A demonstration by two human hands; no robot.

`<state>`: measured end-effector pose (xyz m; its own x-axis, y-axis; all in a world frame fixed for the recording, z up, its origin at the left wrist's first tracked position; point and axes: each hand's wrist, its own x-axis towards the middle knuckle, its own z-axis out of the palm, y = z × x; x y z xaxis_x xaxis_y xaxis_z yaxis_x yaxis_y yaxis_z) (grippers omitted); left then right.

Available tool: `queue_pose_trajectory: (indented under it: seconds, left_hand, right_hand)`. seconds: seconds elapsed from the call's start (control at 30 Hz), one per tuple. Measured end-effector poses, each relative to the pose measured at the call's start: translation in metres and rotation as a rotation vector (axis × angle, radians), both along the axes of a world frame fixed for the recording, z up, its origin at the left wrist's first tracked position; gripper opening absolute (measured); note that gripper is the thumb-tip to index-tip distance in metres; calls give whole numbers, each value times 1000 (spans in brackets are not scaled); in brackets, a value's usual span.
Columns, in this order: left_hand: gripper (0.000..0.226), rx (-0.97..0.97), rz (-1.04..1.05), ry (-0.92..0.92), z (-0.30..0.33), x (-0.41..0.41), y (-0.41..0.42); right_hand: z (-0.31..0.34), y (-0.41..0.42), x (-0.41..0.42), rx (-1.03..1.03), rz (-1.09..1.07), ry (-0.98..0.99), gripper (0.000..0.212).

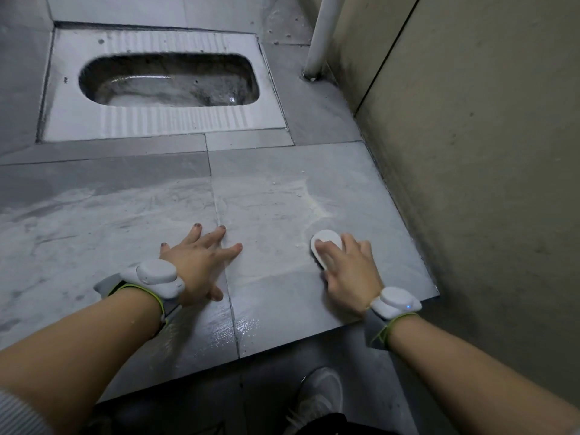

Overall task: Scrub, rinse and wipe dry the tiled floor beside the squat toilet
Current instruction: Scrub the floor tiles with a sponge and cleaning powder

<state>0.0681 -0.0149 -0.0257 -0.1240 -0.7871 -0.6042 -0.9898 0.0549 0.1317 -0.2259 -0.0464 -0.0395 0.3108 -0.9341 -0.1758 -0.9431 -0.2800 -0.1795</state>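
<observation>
You have two hands in view: the left hand (pixel 201 262) and the right hand (pixel 348 271). There is one brush (pixel 324 246). You wear two wrist devices, one on the left wrist (pixel 157 276) and one on the right wrist (pixel 395 302). One squat toilet (pixel 163 120) is set in the floor (pixel 94 215). One pipe (pixel 320 36) stands by the wall. One shoe (pixel 320 394) shows at the bottom edge.
</observation>
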Motion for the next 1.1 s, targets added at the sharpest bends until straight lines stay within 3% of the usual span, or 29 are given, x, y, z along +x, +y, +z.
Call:
queue_pose_trajectory:
  seconds: [0.07, 0.17, 0.2, 0.3, 0.4, 0.53, 0.63, 0.83, 0.93, 1.1]
  left_hand:
    - [98, 1, 0, 9, 1, -1, 0]
    - [98, 7, 3, 3, 0, 1, 0]
    - [98, 6, 1, -2, 0, 1, 0]
    - [98, 14, 5, -1, 3, 0, 0]
    - [98, 33, 9, -8, 6, -2, -2]
    - [87, -37, 43, 18, 6, -4, 1]
    - [71, -213, 159, 112, 1, 1, 2]
    - [74, -161, 251, 12, -26, 10, 4]
    - [73, -111, 251, 5, -35, 13, 0]
    - [73, -62, 264, 0, -38, 12, -3]
  right_hand:
    - [3, -14, -14, -4, 14, 43, 53]
    - [0, -38, -41, -43, -250, 184, 47]
    - [0, -35, -33, -52, -248, 178, 45]
    - [0, -3, 10, 12, 6, 23, 51]
    - [3, -17, -3, -1, 59, -30, 55]
    - [-10, -66, -38, -71, -298, 158, 51]
    - [-12, -90, -32, -48, -499, 123, 44]
    - [-19, -96, 43, -145, -350, -36, 34]
    - [-25, -105, 23, -161, -279, 21, 37]
    - [-27, -110, 34, -202, -400, 89, 37]
